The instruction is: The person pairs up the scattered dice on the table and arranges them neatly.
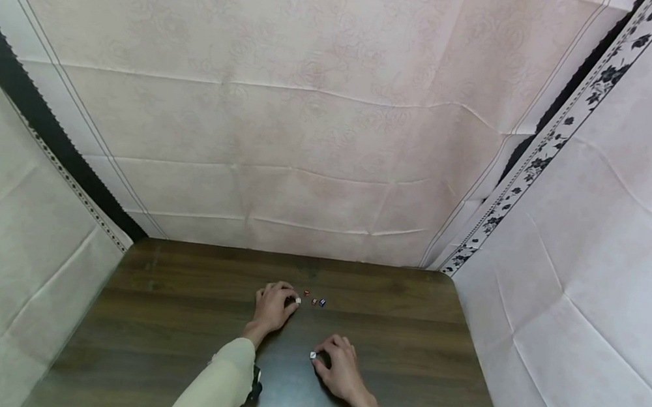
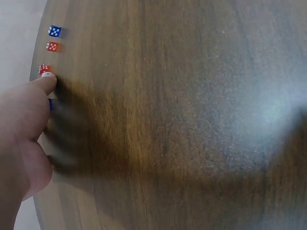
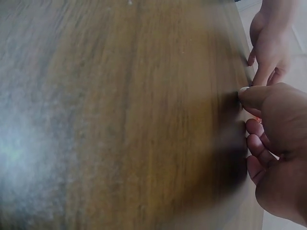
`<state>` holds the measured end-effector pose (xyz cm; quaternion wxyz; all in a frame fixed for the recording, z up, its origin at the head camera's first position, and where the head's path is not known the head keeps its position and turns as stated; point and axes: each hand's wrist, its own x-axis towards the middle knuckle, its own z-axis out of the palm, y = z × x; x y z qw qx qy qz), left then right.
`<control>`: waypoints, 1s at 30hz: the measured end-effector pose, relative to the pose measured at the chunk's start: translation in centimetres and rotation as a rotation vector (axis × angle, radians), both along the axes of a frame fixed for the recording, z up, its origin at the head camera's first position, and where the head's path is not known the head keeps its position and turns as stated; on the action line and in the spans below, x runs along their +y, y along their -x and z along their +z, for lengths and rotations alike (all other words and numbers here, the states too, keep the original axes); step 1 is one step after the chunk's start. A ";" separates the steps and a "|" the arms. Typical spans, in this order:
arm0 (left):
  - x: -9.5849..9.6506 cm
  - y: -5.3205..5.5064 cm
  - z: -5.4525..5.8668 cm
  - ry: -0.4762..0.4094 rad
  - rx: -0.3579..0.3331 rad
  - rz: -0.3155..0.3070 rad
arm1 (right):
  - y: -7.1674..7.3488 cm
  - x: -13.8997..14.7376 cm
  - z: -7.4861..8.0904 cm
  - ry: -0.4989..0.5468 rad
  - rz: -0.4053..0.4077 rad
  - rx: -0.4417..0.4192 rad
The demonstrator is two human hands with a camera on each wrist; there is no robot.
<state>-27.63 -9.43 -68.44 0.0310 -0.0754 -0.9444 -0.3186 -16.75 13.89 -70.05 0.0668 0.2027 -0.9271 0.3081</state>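
Note:
My left hand (image 1: pixel 273 306) rests low over the table, thumb and forefinger pinching a small white die (image 1: pixel 297 300). Just right of it lie two red dice (image 1: pixel 314 302) and a blue die (image 1: pixel 322 302). In the left wrist view the white die (image 2: pixel 48 74) shows at the thumb tip, in front of a red die (image 2: pixel 44 69). A blue patch (image 2: pixel 51 104) is mostly hidden behind the thumb. Nearer to me, my right hand (image 1: pixel 341 367) pinches another white die (image 1: pixel 313 355) between thumb and forefinger, its other fingers bent close to the tabletop.
The dark wooden table (image 1: pixel 173 320) has a straight far edge with rounded corners. Pale patterned cloth (image 1: pixel 321 131) hangs behind it, and more cloth stands along both sides. Light glares off the tabletop between the forearms. A dark band (image 1: pixel 257 383) sits at the left sleeve.

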 end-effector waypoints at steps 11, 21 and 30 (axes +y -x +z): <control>-0.3 0.3 0.0 -0.075 -0.010 0.012 | 0.2 0.2 0.3 -0.012 0.002 -0.073; -0.6 0.3 0.0 -0.089 0.040 0.015 | 0.3 0.3 0.0 0.000 0.003 -0.095; -1.0 -0.6 1.5 -0.126 0.081 -0.020 | 0.2 0.3 0.0 0.013 0.008 -0.097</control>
